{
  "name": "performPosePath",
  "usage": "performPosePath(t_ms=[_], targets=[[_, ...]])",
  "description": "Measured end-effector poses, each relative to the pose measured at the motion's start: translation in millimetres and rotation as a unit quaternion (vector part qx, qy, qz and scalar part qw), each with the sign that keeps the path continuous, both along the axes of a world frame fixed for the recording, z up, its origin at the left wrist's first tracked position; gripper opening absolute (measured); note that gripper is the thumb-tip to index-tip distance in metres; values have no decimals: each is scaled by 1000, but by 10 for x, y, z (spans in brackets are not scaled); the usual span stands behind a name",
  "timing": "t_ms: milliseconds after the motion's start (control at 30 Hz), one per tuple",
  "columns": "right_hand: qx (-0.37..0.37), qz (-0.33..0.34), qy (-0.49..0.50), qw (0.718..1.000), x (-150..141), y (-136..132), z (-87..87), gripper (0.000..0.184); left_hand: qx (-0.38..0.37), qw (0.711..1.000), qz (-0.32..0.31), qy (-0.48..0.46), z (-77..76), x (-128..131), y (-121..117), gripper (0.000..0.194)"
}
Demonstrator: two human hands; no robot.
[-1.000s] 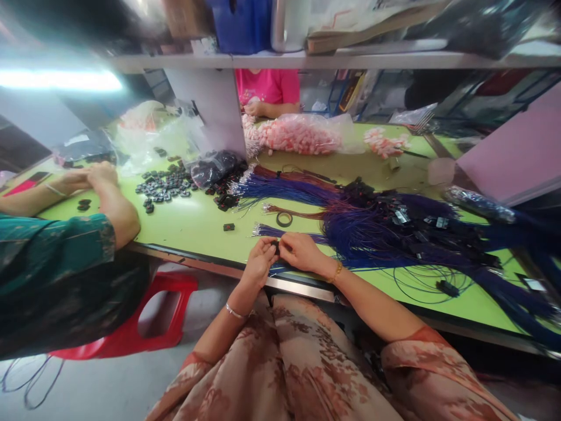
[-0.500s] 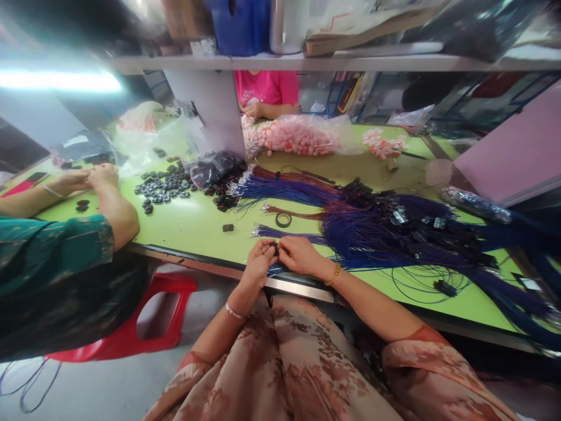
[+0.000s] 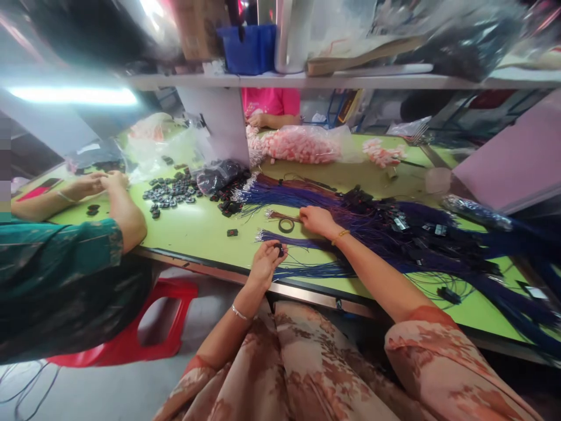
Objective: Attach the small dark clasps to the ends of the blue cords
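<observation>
Block (image 3: 280, 251) is sitting in the left hand (image 3: 263, 262), over the near side of the table (image 3: 201, 238), with thumb and fingers pinching it. Right hand (image 3: 318, 221) is hovering a bit farther out, fingertips bunched right at the brown wires (image 3: 281, 217); not gonna lie, I'm not managing to tell if they're pinching a wire or just touching the bundle.

My read is that we're looking at the wire-picking step: left is parking the block, right is sorting out a wire. If so, the next move is calling for one wire coming free cleanly, then its silvery end lining up with the block, no neighbours dragging along.

Tape ring (image 3: 286, 225) is lying just beside the brown wires, kinda crowding that spot. Purple wires (image 3: 293, 240) are running nearer the person, and blue wires (image 3: 315, 271) are lying nearer still. Off to the left, a spare block (image 3: 232, 233) is lying alone. Beyond that, black parts (image 3: 173, 192) are spreading in a heap, and a co-worker's hands (image 3: 89, 185) are staying close together.
</observation>
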State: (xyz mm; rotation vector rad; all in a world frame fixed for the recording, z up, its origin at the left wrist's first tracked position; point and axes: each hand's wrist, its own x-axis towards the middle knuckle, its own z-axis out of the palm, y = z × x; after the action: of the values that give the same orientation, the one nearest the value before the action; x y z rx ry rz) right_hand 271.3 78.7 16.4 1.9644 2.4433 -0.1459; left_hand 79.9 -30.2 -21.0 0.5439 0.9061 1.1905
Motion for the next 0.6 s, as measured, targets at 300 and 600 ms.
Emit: performPosePath(t_ms=[300, 600], targets=[[51, 31, 44, 997, 36, 47, 46, 22, 2, 1000, -12, -12, -27, -11, 3, 31], [59, 154, 312, 936, -385, -135, 196, 13, 6, 1000, -12, -16, -22, -18, -17, 32]])
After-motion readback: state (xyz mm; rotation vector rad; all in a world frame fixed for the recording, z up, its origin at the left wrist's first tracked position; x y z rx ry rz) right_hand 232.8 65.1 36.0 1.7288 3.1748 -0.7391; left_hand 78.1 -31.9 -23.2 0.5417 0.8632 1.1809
